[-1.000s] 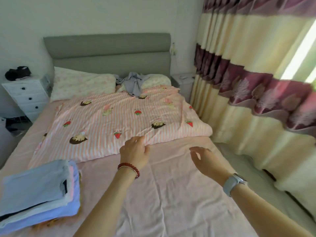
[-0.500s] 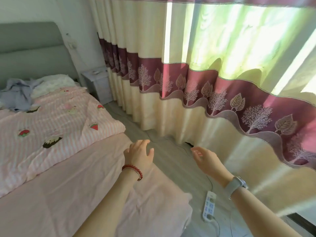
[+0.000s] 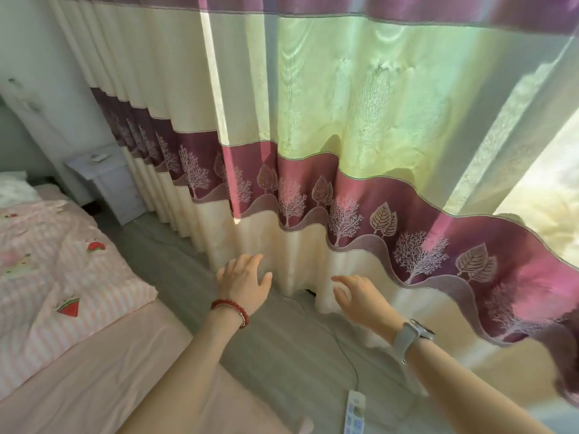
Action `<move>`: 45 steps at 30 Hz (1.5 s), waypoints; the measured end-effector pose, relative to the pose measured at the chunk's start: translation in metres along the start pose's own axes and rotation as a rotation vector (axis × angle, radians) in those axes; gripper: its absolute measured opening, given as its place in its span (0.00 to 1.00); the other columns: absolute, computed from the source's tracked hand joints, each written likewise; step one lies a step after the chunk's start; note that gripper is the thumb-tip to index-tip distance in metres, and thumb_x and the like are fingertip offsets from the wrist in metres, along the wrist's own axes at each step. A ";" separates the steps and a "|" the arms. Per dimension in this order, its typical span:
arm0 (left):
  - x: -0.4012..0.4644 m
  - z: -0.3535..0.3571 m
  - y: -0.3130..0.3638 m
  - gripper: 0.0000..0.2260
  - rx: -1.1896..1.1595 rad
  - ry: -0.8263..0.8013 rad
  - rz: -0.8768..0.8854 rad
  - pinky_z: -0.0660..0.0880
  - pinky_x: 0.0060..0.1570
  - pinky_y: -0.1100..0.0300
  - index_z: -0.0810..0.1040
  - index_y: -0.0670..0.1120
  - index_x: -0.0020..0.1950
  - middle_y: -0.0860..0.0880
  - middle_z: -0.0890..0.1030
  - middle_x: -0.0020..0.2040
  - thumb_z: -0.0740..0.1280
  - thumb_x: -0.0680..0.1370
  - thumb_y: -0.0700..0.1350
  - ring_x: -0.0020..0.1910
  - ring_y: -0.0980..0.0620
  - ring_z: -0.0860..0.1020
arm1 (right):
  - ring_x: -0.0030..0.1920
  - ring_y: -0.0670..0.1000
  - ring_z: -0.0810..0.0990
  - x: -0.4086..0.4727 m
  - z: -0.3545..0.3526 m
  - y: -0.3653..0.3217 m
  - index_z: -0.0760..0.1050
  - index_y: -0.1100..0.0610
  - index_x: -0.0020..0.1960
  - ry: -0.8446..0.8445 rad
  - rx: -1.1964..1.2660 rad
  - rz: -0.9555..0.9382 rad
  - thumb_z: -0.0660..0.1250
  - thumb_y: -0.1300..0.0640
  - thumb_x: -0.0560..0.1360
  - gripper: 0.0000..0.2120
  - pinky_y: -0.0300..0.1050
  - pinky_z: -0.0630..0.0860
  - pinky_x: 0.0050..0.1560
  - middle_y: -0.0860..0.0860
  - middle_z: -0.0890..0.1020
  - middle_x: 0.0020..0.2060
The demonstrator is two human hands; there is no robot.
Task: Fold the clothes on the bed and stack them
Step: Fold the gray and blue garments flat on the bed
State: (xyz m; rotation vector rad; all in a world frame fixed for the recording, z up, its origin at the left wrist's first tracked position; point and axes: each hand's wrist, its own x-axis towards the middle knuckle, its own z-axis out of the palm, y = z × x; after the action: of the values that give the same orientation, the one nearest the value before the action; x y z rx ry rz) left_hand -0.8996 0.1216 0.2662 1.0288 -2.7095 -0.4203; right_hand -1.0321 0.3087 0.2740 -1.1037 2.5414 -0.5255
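Head view: both arms stretched forward over the floor [image 3: 175, 264] in the gap between bed [image 3: 94, 364] and curtain [image 3: 313, 189]. Left hand [image 3: 242, 281] with fingers spread and loose, grasping nothing; red bead bracelet [image 3: 230, 308] at the wrist. Right hand [image 3: 360, 292] likewise slack, fingers lightly bent, holding nothing; watch [image 3: 410, 335] on that wrist. Probably raised for balance or for a reach during a turn of the body, not for work on cloth. No clothes in sight here. Only the pink striped quilt [image 3: 62, 277] spread over the left part of the bed, well apart from both hands. Power strip [image 3: 354, 411] and its cord on the floor below the right forearm.

Against the frame a second ago: gaze swung right, away from the mattress. Folded stack at the bed's near left corner and grey garment by the pillows now out of frame. Left hand off the quilt edge, now above bare floor.
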 end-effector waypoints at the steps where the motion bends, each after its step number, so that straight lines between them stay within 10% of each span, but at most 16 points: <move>1: 0.012 0.003 0.007 0.20 0.003 0.012 -0.002 0.61 0.64 0.52 0.68 0.51 0.69 0.51 0.71 0.67 0.60 0.77 0.54 0.65 0.48 0.67 | 0.66 0.56 0.68 0.012 -0.005 0.008 0.69 0.54 0.67 -0.003 -0.002 -0.013 0.54 0.54 0.79 0.18 0.50 0.65 0.66 0.53 0.74 0.64; 20: 0.089 0.049 -0.081 0.18 0.038 -0.051 -0.517 0.66 0.60 0.55 0.68 0.50 0.69 0.51 0.72 0.67 0.57 0.80 0.52 0.65 0.49 0.69 | 0.58 0.57 0.75 0.229 0.047 -0.022 0.73 0.56 0.60 -0.297 -0.125 -0.413 0.53 0.57 0.78 0.15 0.49 0.71 0.54 0.53 0.78 0.56; 37: 0.273 -0.073 -0.389 0.16 0.059 0.114 -0.873 0.70 0.57 0.54 0.70 0.48 0.67 0.47 0.75 0.62 0.56 0.80 0.49 0.60 0.46 0.73 | 0.48 0.56 0.75 0.524 0.151 -0.376 0.74 0.50 0.48 -0.506 -0.130 -0.782 0.52 0.55 0.80 0.12 0.50 0.73 0.52 0.49 0.77 0.43; 45: 0.370 -0.116 -0.547 0.17 0.021 0.184 -1.069 0.71 0.57 0.54 0.68 0.49 0.69 0.47 0.71 0.66 0.56 0.80 0.51 0.63 0.47 0.71 | 0.62 0.54 0.74 0.674 0.236 -0.537 0.73 0.57 0.64 -0.560 -0.131 -0.960 0.54 0.54 0.80 0.16 0.46 0.69 0.62 0.53 0.77 0.61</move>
State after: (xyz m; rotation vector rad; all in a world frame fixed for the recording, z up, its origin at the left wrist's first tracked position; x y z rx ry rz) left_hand -0.8018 -0.5410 0.2259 2.3134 -1.7854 -0.4039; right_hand -1.0319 -0.5824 0.2124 -2.1391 1.4778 -0.1913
